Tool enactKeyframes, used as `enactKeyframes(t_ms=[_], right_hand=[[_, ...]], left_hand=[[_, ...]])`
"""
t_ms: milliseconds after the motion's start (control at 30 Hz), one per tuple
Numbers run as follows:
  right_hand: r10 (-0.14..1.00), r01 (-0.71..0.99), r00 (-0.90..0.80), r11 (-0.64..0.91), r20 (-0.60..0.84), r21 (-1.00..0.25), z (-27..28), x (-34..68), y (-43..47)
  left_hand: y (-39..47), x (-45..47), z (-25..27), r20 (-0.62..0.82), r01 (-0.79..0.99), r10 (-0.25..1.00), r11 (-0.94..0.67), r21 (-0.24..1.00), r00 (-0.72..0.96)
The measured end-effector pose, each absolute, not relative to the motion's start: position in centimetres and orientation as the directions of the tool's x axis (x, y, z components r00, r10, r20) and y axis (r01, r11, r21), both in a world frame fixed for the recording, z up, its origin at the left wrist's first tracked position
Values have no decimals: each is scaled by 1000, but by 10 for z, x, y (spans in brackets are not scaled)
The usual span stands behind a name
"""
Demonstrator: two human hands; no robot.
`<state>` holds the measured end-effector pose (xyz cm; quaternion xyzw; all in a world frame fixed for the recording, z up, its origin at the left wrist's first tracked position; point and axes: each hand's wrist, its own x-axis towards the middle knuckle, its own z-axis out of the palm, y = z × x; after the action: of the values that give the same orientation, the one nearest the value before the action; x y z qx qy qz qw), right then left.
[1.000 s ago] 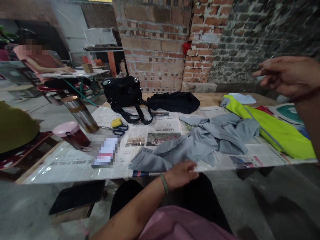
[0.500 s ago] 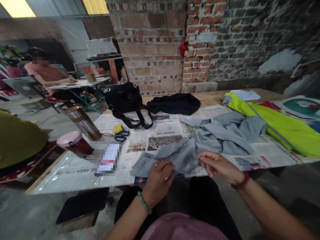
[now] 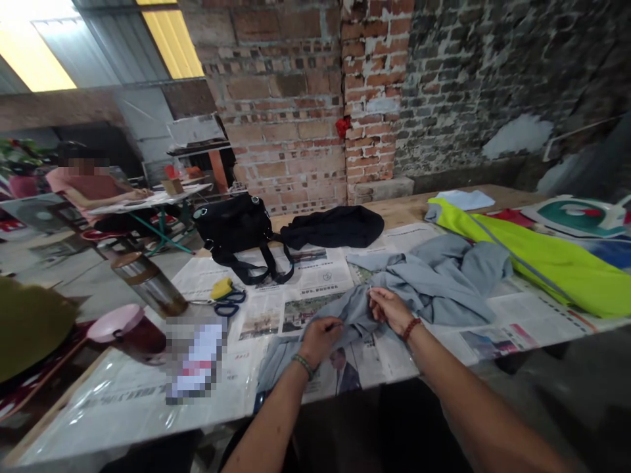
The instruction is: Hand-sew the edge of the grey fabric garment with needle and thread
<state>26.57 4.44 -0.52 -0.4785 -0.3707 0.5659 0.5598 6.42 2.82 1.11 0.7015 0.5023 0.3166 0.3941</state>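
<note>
Table (image 3: 517, 192): wooden, largely under newspaper (image 3: 133, 387); serves as the working surface. Grey cloth (image 3: 444, 289) lies rumpled along the middle, bunched to the right of the hands, a narrower stretch running beneath the left wrist to the near edge. Judgement: that bunch may drag; better to loosen it toward the hands first, so the worked stretch lies slack and flat. High-visibility yellow cloth (image 3: 552, 263) sits just beyond the bunch; best kept out of the folds. Black bag (image 3: 234, 226) and dark cloth (image 3: 335, 226) lie at the back, apart from the grey. Iron (image 3: 582, 213) rests at far right, well apart from both hands.

Left hand (image 3: 320, 338): over the narrow stretch, fingers curled; cannot tell whether the tips close on fabric. Its likely best use is steadying the cloth near the other hand. Right hand (image 3: 387, 307): just beside it, over the cloth, thumb and forefinger pinched together on a thin pale sliver (image 3: 370, 288); too small to identify. Suggest a light, short grip, tip always in sight and angled clear of the left fingers.

Scissors (image 3: 229, 303): dark handles, left of the hands, apparently within easy reach.
</note>
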Motion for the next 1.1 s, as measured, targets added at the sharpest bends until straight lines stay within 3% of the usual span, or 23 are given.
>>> enactKeyframes(t_ms=[233,367,467,600,733,1100], right_hand=[[986,-256,166,37,-6,-966,-16,260,30],[977,-53,209,54,42,-997,-4,247,3],[997,136,78,-14,-3,-991,-2,234,-26],[995,396,-101,30,-11,-918,-3,218,-49],[997,570,-76,67,29,-819,-2,210,-44],[996,625,-26,83,85,-776,-8,205,-36]], left_hand=[[23,67,-4,68,331,978,-132,934,198],[17,65,-4,112,349,976,-172,921,185],[16,62,-3,155,368,967,-221,903,202],[17,60,-2,193,389,953,-273,880,233],[16,58,1,209,387,949,-290,875,237],[12,60,2,247,392,926,-348,852,286]])
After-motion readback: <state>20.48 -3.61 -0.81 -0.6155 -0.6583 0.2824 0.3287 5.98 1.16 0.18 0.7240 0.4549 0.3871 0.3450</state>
